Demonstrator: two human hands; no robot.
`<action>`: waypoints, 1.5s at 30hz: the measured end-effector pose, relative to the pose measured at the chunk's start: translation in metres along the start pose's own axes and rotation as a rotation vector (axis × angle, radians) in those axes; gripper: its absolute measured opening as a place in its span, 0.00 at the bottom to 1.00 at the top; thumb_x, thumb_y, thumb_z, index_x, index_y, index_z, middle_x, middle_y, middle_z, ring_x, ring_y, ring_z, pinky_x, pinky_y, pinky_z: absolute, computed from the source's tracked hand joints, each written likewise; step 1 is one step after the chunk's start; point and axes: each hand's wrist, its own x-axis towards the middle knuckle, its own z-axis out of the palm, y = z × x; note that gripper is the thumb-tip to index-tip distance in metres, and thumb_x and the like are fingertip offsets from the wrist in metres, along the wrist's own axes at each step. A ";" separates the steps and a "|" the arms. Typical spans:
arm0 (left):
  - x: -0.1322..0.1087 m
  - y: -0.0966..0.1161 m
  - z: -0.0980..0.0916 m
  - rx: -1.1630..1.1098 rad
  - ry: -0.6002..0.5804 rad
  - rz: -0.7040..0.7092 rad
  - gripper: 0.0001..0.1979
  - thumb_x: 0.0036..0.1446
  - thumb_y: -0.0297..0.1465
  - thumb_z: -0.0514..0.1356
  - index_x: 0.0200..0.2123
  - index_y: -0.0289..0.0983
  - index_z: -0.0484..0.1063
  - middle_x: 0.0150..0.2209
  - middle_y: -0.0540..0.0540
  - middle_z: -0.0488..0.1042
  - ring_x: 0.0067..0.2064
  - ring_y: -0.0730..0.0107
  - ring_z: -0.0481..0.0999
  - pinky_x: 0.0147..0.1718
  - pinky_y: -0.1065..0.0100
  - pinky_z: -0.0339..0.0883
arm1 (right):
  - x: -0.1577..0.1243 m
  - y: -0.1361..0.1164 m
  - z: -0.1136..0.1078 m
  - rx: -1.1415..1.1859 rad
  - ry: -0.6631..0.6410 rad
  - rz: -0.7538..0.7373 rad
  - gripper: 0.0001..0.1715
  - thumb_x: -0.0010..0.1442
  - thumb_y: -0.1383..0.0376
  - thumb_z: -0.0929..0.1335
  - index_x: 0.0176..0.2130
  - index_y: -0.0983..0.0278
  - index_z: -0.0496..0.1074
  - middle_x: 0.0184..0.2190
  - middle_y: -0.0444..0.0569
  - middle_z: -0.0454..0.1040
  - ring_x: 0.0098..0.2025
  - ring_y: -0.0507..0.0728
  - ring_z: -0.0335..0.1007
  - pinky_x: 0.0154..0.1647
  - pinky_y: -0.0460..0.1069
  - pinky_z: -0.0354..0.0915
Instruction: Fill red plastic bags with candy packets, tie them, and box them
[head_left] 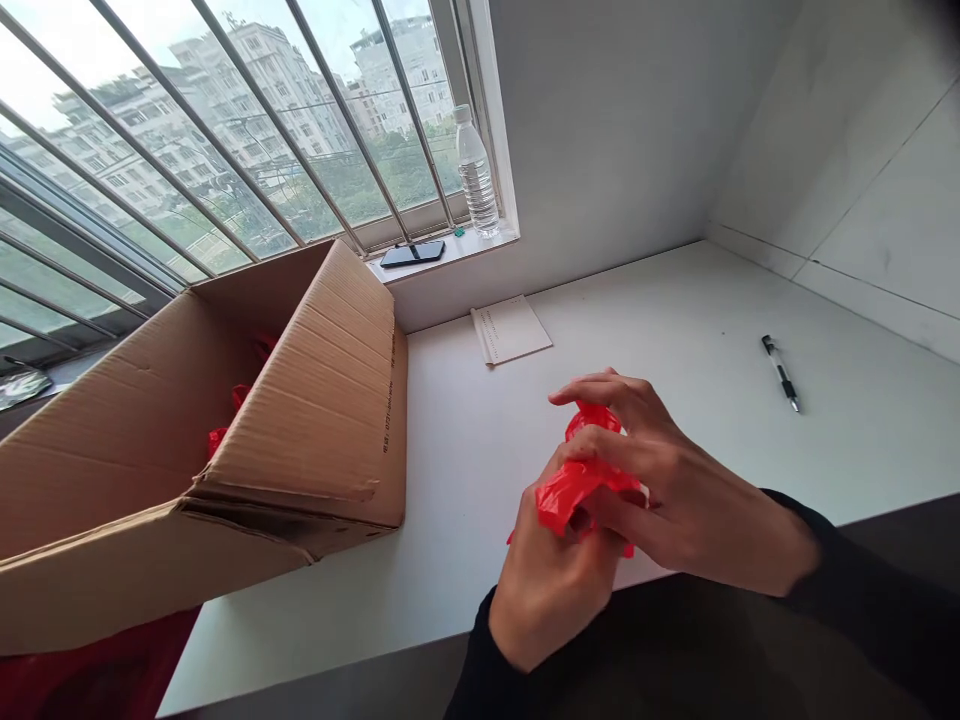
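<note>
Left hand [551,585] and right hand [667,480] gripping a red bag [561,497] between them, bunching it I guess; next move probably wants a snug hold.

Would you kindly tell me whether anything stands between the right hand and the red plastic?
Nothing visible does: the right hand touches the red plastic directly, and the plastic is bunched up in the left hand.

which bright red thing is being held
The crumpled red plastic bag, between left hand and right hand; the other bright red pieces sit inside the cardboard box.
</note>
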 end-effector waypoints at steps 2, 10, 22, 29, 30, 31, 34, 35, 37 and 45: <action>0.004 0.000 -0.001 -0.031 -0.061 -0.015 0.10 0.64 0.36 0.62 0.30 0.39 0.74 0.30 0.48 0.72 0.31 0.68 0.69 0.32 0.67 0.66 | 0.000 0.006 -0.006 0.051 -0.031 0.061 0.13 0.68 0.56 0.68 0.52 0.52 0.72 0.64 0.49 0.66 0.67 0.66 0.58 0.69 0.68 0.58; 0.013 -0.015 -0.011 -0.261 0.024 -0.169 0.18 0.68 0.47 0.57 0.36 0.39 0.72 0.22 0.52 0.66 0.24 0.73 0.63 0.25 0.70 0.58 | -0.003 0.012 -0.014 0.281 -0.001 0.330 0.11 0.69 0.54 0.67 0.42 0.55 0.76 0.42 0.46 0.79 0.45 0.58 0.74 0.49 0.54 0.71; 0.008 -0.015 -0.013 -0.377 -0.005 -0.145 0.08 0.66 0.39 0.63 0.42 0.40 0.73 0.45 0.45 0.78 0.44 0.64 0.78 0.43 0.65 0.71 | -0.018 0.004 0.002 0.537 -0.088 0.458 0.08 0.68 0.55 0.69 0.44 0.53 0.77 0.41 0.42 0.79 0.42 0.55 0.74 0.45 0.51 0.70; 0.008 -0.015 -0.022 -0.219 -0.055 -0.112 0.10 0.54 0.28 0.71 0.36 0.38 0.73 0.33 0.51 0.73 0.33 0.75 0.69 0.33 0.75 0.65 | -0.012 0.028 0.006 0.358 -0.016 0.262 0.17 0.73 0.55 0.63 0.57 0.53 0.71 0.55 0.47 0.75 0.59 0.59 0.68 0.62 0.56 0.63; 0.007 -0.015 -0.022 -0.176 -0.066 -0.079 0.11 0.52 0.26 0.71 0.37 0.39 0.74 0.33 0.51 0.73 0.33 0.75 0.69 0.33 0.75 0.65 | -0.010 0.032 0.008 0.395 -0.065 0.258 0.18 0.74 0.55 0.61 0.59 0.54 0.69 0.54 0.47 0.76 0.57 0.58 0.70 0.59 0.56 0.65; 0.007 -0.015 -0.022 -0.114 -0.066 -0.040 0.12 0.51 0.24 0.70 0.38 0.39 0.74 0.34 0.51 0.74 0.33 0.74 0.70 0.33 0.74 0.66 | -0.008 0.035 0.010 0.444 -0.118 0.277 0.19 0.74 0.54 0.60 0.59 0.54 0.69 0.51 0.47 0.77 0.53 0.57 0.72 0.55 0.54 0.67; 0.006 -0.023 -0.021 0.221 0.007 0.146 0.16 0.54 0.17 0.63 0.43 0.41 0.75 0.38 0.50 0.76 0.36 0.72 0.73 0.33 0.73 0.68 | -0.004 0.041 0.017 0.531 -0.173 0.344 0.21 0.75 0.52 0.59 0.52 0.58 0.74 0.41 0.45 0.78 0.40 0.55 0.73 0.43 0.51 0.68; 0.006 -0.028 -0.020 0.353 0.043 0.237 0.19 0.54 0.15 0.60 0.44 0.42 0.76 0.39 0.49 0.77 0.37 0.71 0.75 0.34 0.72 0.68 | -0.004 0.043 0.019 0.537 -0.176 0.359 0.21 0.75 0.52 0.59 0.51 0.58 0.75 0.40 0.45 0.78 0.39 0.54 0.72 0.41 0.51 0.67; 0.008 -0.040 -0.019 0.575 0.125 0.465 0.21 0.56 0.12 0.57 0.44 0.41 0.76 0.42 0.46 0.77 0.39 0.69 0.78 0.34 0.72 0.70 | -0.005 0.047 0.022 0.564 -0.223 0.390 0.22 0.75 0.52 0.59 0.54 0.58 0.73 0.40 0.45 0.77 0.39 0.55 0.71 0.40 0.51 0.67; 0.012 -0.068 -0.021 0.763 0.231 0.857 0.19 0.64 0.16 0.58 0.49 0.43 0.77 0.45 0.44 0.76 0.41 0.68 0.80 0.34 0.70 0.75 | -0.005 0.066 0.023 0.800 -0.518 0.349 0.16 0.73 0.53 0.62 0.45 0.61 0.71 0.42 0.47 0.73 0.42 0.56 0.70 0.43 0.51 0.67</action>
